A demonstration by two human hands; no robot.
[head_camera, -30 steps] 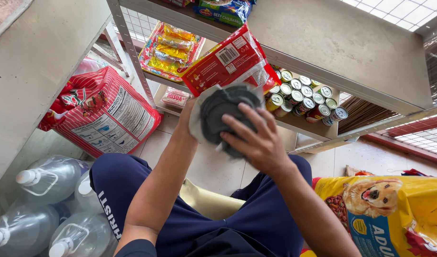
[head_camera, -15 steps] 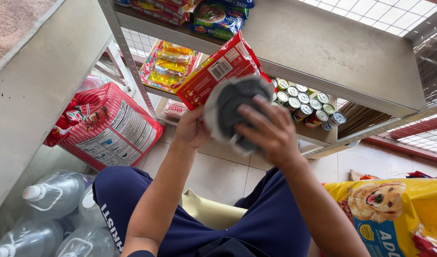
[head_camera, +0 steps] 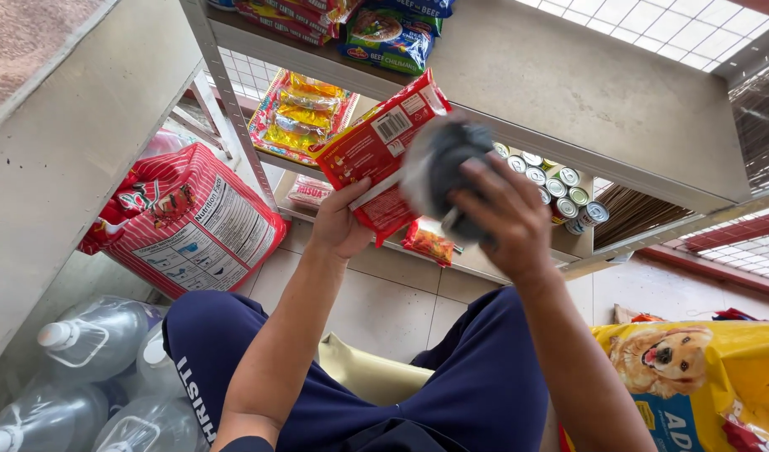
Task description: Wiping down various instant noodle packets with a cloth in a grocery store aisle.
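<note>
Two hands: both busy, centre of frame.
Left hand (head_camera: 338,226): grips red packet (head_camera: 383,151) by its lower edge.
Right hand (head_camera: 502,213): closed around dark cloth (head_camera: 447,163), pressed on packet.
Advice: probably steady the packet, wipe evenly across.
Behind: tins (head_camera: 560,188) on shelf (head_camera: 569,92).

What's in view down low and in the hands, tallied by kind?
Water jugs: 4
Big pet food bags: 2
Red packet, in left hand: 1
Dark cloth, in right hand: 1
Total: 8
</note>
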